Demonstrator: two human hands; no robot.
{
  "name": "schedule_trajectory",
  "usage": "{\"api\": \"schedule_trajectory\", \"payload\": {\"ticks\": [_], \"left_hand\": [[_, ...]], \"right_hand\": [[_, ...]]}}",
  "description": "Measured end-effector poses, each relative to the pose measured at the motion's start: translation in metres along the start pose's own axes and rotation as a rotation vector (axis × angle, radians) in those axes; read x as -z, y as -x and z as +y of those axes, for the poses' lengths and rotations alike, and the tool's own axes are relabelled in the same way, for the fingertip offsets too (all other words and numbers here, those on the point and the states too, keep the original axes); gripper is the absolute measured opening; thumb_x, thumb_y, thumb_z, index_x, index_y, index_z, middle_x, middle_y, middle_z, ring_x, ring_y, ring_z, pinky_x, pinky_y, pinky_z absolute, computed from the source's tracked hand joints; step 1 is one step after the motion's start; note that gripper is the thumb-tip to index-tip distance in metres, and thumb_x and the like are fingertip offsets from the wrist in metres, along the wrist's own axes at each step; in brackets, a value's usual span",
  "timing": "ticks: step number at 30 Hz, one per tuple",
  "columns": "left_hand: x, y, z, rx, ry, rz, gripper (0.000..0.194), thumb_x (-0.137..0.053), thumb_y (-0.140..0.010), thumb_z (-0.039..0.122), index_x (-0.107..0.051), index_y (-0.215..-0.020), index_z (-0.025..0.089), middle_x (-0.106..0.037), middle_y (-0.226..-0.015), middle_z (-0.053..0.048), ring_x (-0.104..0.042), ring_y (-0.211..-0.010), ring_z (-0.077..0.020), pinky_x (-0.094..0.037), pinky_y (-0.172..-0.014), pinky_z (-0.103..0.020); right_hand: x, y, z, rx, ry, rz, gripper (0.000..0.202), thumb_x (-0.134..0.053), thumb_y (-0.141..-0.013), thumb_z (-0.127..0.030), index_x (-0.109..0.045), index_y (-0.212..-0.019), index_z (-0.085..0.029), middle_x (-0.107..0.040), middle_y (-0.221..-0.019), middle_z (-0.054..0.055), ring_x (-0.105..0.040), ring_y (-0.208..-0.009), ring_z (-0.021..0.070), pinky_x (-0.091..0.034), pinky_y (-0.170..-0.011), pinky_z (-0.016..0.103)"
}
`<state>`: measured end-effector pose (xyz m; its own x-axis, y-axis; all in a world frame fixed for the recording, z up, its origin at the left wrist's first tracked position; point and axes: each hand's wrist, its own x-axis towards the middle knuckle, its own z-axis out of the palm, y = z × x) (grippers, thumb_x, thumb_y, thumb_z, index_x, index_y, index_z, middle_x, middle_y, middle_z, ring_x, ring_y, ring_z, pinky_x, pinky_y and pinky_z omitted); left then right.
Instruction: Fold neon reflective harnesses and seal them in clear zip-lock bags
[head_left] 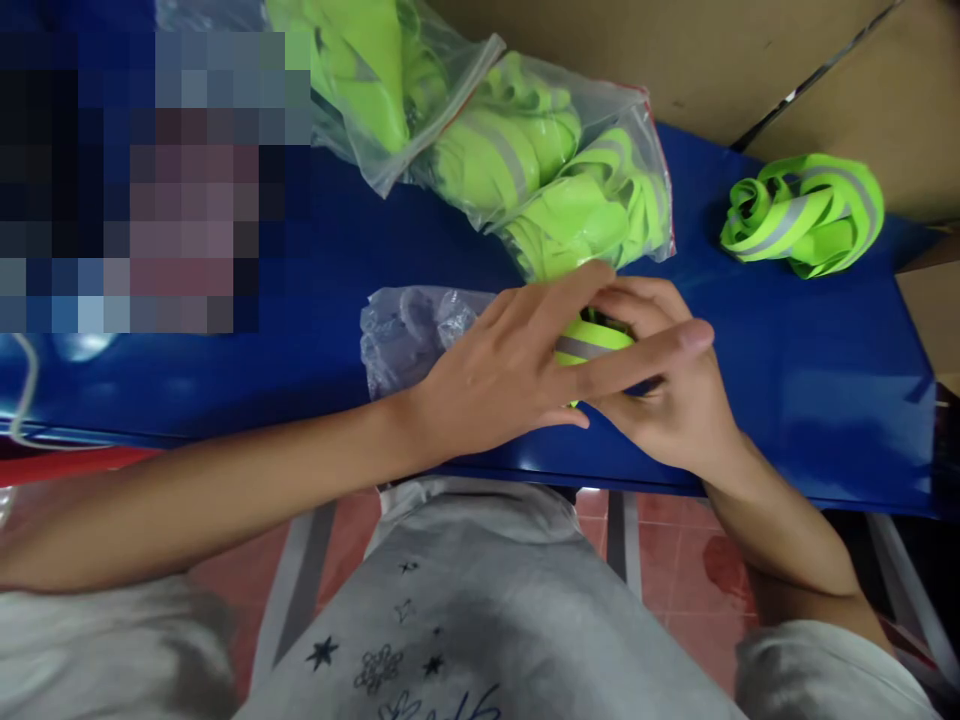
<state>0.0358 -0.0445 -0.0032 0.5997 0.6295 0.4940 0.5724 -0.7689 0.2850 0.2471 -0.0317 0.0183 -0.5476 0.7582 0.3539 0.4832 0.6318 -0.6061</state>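
A bright yellow-green strap with a grey stripe (592, 343) is bunched between my two hands near the front of the blue table. My right hand (671, 385) wraps round it from the right, fingers curled. Over its left side lies my left hand (517, 365), fingers spread and one finger stretched across the strap towards my right hand. Part of the strap is hidden behind my fingers. A crumpled clear plastic bag (409, 335) lies beside and partly under my left hand.
Clear zip bags of yellow-green straps (510, 150) lie behind my hands on the blue table (780, 400). A loose coiled strap (806, 215) sits at the back right, by a cardboard box (847, 90). A blurred-out area covers the upper left. A white cord (28, 385) hangs at the left.
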Motion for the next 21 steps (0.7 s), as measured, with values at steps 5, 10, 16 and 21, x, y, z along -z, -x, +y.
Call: {"api": "schedule_trajectory", "payload": {"ticks": [5,10,16,21], "left_hand": [[0.001,-0.003,-0.002,0.049,0.008,-0.006,0.099,-0.086,-0.088,0.047,-0.023,-0.163,0.034,-0.040,-0.163,-0.021,-0.054,-0.147,-0.0409,-0.061,-0.107,-0.054],[0.006,-0.006,-0.008,0.195,0.226,-0.111,0.091,-0.068,-0.097,0.059,-0.015,-0.167,0.034,-0.047,-0.158,-0.013,-0.057,-0.145,-0.0311,-0.064,-0.106,-0.043],[0.016,-0.012,-0.012,0.141,0.309,-0.171,0.098,-0.076,-0.094,0.052,-0.013,-0.167,0.033,-0.044,-0.162,-0.011,-0.047,-0.155,-0.0306,-0.058,-0.115,-0.046],[0.016,-0.011,-0.017,0.030,0.147,-0.174,0.098,-0.087,-0.087,0.034,-0.029,-0.165,0.033,-0.045,-0.164,-0.014,-0.050,-0.152,-0.0349,-0.051,-0.122,-0.054]], "right_hand": [[0.005,-0.003,0.008,0.092,0.030,-0.084,0.045,-0.075,-0.095,-0.030,-0.065,-0.139,-0.026,-0.067,-0.139,0.011,-0.063,-0.136,0.0325,-0.056,-0.116,0.055],[0.028,-0.003,0.016,0.202,0.012,-0.382,0.067,-0.078,-0.093,-0.047,-0.058,-0.154,-0.028,-0.042,-0.170,0.011,-0.042,-0.158,0.0383,-0.046,-0.127,0.058],[0.029,0.002,0.013,0.153,0.002,-0.212,0.062,-0.081,-0.092,-0.036,-0.062,-0.151,-0.041,-0.056,-0.160,0.003,-0.059,-0.145,0.0335,-0.057,-0.120,0.053],[0.016,0.011,0.015,0.122,0.030,-0.117,0.036,-0.080,-0.093,-0.035,-0.077,-0.129,-0.039,-0.067,-0.139,0.005,-0.074,-0.112,0.0277,-0.069,-0.092,0.044]]}}
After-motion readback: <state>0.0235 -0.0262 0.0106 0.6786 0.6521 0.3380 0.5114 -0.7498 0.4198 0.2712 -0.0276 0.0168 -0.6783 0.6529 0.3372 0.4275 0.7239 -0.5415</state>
